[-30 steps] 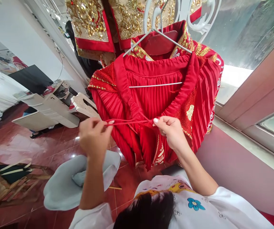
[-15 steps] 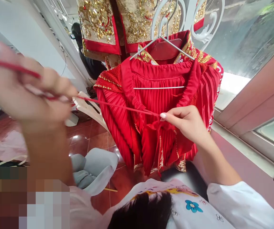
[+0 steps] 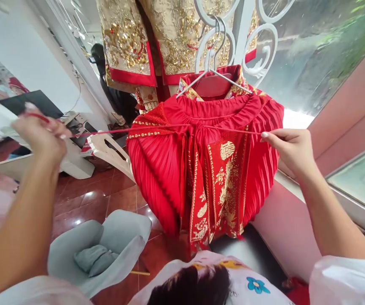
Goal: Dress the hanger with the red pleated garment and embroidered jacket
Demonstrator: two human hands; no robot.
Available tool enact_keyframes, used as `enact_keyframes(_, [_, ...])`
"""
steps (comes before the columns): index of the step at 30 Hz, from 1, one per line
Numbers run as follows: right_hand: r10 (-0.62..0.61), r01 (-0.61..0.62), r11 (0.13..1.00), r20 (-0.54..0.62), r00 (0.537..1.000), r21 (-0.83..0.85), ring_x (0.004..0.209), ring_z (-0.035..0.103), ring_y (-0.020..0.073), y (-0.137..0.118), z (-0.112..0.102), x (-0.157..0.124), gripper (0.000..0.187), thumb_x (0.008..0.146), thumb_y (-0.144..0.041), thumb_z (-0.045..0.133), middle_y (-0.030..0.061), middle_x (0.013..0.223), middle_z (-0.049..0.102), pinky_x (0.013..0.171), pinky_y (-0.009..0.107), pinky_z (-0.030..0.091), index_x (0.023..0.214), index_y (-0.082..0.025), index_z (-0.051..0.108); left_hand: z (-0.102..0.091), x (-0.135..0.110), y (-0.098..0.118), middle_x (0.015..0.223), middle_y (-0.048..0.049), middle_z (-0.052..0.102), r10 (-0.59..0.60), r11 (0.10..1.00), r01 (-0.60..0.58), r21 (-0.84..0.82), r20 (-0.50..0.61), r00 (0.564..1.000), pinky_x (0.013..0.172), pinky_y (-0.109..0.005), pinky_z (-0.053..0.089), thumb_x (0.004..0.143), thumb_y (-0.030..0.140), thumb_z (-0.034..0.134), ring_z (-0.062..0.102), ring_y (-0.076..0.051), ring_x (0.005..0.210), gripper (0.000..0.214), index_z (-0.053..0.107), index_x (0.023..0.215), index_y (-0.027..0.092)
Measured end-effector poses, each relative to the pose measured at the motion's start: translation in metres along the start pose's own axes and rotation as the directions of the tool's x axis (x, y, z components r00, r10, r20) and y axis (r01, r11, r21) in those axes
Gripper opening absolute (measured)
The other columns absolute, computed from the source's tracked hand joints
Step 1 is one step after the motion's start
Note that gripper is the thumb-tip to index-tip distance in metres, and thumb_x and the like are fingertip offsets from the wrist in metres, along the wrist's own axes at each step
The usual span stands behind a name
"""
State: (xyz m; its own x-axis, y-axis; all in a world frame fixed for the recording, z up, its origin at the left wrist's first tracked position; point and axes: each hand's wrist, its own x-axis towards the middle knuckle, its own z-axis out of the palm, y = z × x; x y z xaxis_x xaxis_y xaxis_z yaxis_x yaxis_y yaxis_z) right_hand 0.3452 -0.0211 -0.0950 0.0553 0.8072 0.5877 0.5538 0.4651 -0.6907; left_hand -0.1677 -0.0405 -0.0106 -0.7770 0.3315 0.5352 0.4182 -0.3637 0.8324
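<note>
A red pleated skirt [image 3: 163, 169] with gold embroidery hangs from a wire hanger [image 3: 214, 74] in front of me. A thin red drawstring [image 3: 112, 132] runs taut across its gathered waistband. My left hand [image 3: 41, 135] is closed on the string's left end, far out to the left. My right hand [image 3: 288, 148] pinches the right end beside the skirt's right edge. The skirt's front panels are drawn together under the string.
A gold and red embroidered garment [image 3: 157, 38] hangs above, against a white scrolled window grille [image 3: 258, 38]. A pale grey chair [image 3: 106, 250] stands on the red tiled floor at lower left. White furniture [image 3: 74, 161] lies farther left. A pink wall and window sill [image 3: 300, 199] run along the right.
Both hands have spread apart, pulling the drawstring tight. The skirt's open front has closed, so the gold front panel now shows. My right hand moved from the middle to the right edge.
</note>
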Motion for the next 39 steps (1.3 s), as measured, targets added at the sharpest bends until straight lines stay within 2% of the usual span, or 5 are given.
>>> enact_keyframes(7, [-0.33,0.26,0.827,-0.056,0.942,-0.499,0.051,0.046,0.0107,-0.004,0.041,0.008,0.028,0.088,-0.027,0.048,0.0013,0.058,0.059,0.051,0.026,0.027,0.106,-0.018,0.067,-0.005,-0.078,-0.009,0.082,-0.0056,0.052,0.167,0.364,-0.807,0.466,0.819,0.549,0.088,-0.042,0.043,0.068,0.012,0.046,0.05,-0.023,0.085,0.012,0.05,0.077,0.019])
enact_keyframes(9, [-0.383,0.3,0.765,-0.028,0.924,-0.57,0.058,0.053,0.0124,-0.006,0.053,0.009,0.027,0.089,-0.025,0.044,0.0046,0.066,0.065,0.052,0.025,0.028,0.098,-0.017,0.069,0.002,-0.109,0.013,0.097,-0.0123,0.056,0.226,0.235,-0.806,0.543,0.776,0.589,0.095,-0.052,0.039,0.069,0.021,0.051,0.05,-0.033,0.1,0.019,0.053,0.087,0.016])
enact_keyframes(18, [-0.387,0.282,0.845,-0.155,0.909,-0.455,0.066,0.059,0.0124,-0.008,0.088,0.008,0.028,0.091,-0.019,0.036,0.0069,0.081,0.068,0.057,0.025,0.035,0.097,-0.014,0.062,0.088,-0.214,0.052,0.136,-0.0171,0.047,0.492,0.349,-0.937,0.006,0.85,0.189,0.112,-0.062,0.01,0.074,0.05,0.062,0.038,-0.037,0.128,0.068,0.046,0.129,0.013])
enact_keyframes(36, [-0.132,0.141,0.987,0.114,0.985,-0.079,0.092,0.063,0.0215,-0.037,0.162,-0.082,0.038,0.084,-0.008,0.04,0.0134,0.106,0.067,0.083,0.036,0.051,0.118,-0.011,0.057,0.119,-0.176,0.038,0.102,-0.0057,0.067,0.613,0.715,-0.564,-0.412,0.758,0.224,0.104,-0.049,0.036,0.094,0.053,0.027,0.062,-0.023,0.103,0.049,0.058,0.122,0.027])
enact_keyframes(39, [-0.124,0.125,0.99,0.027,0.992,-0.057,0.093,0.064,0.0223,-0.025,0.165,-0.078,0.035,0.085,-0.011,0.041,0.0129,0.105,0.068,0.087,0.038,0.051,0.114,-0.012,0.06,0.105,-0.179,0.026,0.09,-0.0048,0.068,0.578,0.812,-0.356,-0.462,0.715,0.393,0.088,-0.041,0.048,0.095,0.051,0.017,0.065,-0.021,0.091,0.056,0.065,0.107,0.025])
